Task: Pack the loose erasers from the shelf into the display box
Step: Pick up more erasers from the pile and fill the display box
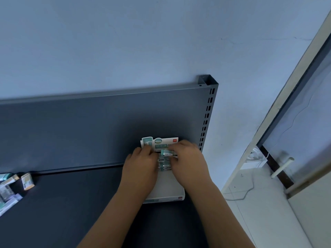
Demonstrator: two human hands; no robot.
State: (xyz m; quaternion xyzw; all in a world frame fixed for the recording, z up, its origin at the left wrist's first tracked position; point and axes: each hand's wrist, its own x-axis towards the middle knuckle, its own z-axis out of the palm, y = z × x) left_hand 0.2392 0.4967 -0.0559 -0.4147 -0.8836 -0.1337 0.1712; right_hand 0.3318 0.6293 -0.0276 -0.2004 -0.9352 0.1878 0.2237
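A white display box (168,190) with an upright printed back card (161,141) stands on the dark shelf, near its right end. Both hands are over the box's far half. My right hand (188,163) pinches a teal-and-white eraser (168,152) just above the box. My left hand (141,167) rests with curled fingers on the packed erasers (163,164) inside; what it holds is hidden. Several loose erasers (10,187) lie at the shelf's far left, one of them (27,181) standing apart.
The dark grey shelf (71,203) has a back panel and a slotted upright post (207,111) at the right. Beyond the shelf's right end are a tiled floor (250,203), a cable and a glass door frame (286,122).
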